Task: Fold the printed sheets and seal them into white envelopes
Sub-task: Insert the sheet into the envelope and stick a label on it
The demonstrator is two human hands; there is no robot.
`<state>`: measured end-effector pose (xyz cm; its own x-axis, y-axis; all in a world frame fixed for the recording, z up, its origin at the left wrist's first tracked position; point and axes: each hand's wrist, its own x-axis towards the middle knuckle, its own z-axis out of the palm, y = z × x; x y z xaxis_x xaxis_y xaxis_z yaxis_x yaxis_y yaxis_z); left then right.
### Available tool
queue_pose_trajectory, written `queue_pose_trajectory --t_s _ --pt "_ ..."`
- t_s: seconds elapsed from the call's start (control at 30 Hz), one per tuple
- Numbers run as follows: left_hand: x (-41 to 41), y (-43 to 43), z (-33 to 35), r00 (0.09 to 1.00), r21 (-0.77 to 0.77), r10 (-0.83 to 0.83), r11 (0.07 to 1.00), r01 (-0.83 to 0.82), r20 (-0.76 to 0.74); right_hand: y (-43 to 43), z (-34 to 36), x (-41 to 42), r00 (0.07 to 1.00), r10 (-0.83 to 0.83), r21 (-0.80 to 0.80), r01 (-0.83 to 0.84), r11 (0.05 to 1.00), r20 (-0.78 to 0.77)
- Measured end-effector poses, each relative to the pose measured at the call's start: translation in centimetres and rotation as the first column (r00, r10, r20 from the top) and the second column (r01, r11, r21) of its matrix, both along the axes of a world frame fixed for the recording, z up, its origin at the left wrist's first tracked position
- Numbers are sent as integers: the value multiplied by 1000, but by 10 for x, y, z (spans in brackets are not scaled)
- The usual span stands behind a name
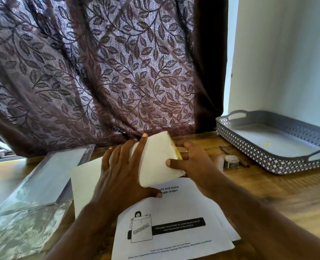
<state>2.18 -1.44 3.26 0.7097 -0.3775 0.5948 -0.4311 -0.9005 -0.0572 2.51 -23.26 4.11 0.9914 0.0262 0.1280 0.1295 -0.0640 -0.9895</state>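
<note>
A white envelope (156, 160) with a yellow strip along its right edge is held up above the wooden table, tilted. My left hand (123, 169) grips its left side, index finger stretched along the top and thumb under the lower corner. My right hand (191, 160) pinches its right edge, thumb on the front face and fingers behind. Below lie printed sheets (174, 228) with a "confidential" drawing and a black bar. A plain white sheet (84, 182) lies to their left, partly under my left arm.
A clear plastic packet (35, 188) lies at the left. A grey perforated tray (279, 139) stands at the right against the white wall. A small tape roll (230, 161) and a pen (228, 151) lie in front of it. A patterned curtain (106, 72) hangs behind.
</note>
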Motion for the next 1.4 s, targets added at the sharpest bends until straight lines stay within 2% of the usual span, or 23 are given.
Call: queue_pose_trajectory --t_s 0.17,0.27,0.4,0.5,0.6,0.67,0.77,0.83,0.87,1.07,1.2,1.4 --pt "-2 3 4 999 -142 -22 990 17 -38 -7 4 3 998 -17 47 14 999 56" --pt "2 12 7 992 -254 89 961 -108 -85 -11 7 4 997 -50 102 44 994 64" --pt "6 25 11 962 -405 196 877 -258 -189 -20 7 9 991 -123 176 112 978 53" --pt "0 25 25 952 -505 103 828 -242 -288 -26 4 14 970 -229 176 213 961 77" --pt "3 26 33 924 -511 -67 847 -146 -375 -30 3 17 943 -313 203 287 936 111" --pt "0 25 38 856 -593 -225 797 -112 -465 -33 2 17 938 -327 212 299 930 114" --pt "-11 16 36 611 -728 -489 650 -221 -622 -35 0 17 951 -289 185 265 946 113" --pt "-18 11 33 472 -758 -601 579 -300 -645 -32 -1 15 967 -230 149 213 966 111" --pt "-19 7 32 446 -775 -636 553 -306 -630 -31 0 15 974 -196 129 182 975 114" --pt "-18 -9 22 484 -849 -700 388 -360 -525 -15 -2 6 997 6 130 -17 991 80" --pt "-12 -8 16 531 -851 -665 388 -354 -524 -10 -4 2 994 85 33 -87 996 67" --pt "-4 -5 9 552 -842 -636 419 -340 -539 -5 -6 3 993 118 32 -119 992 7"
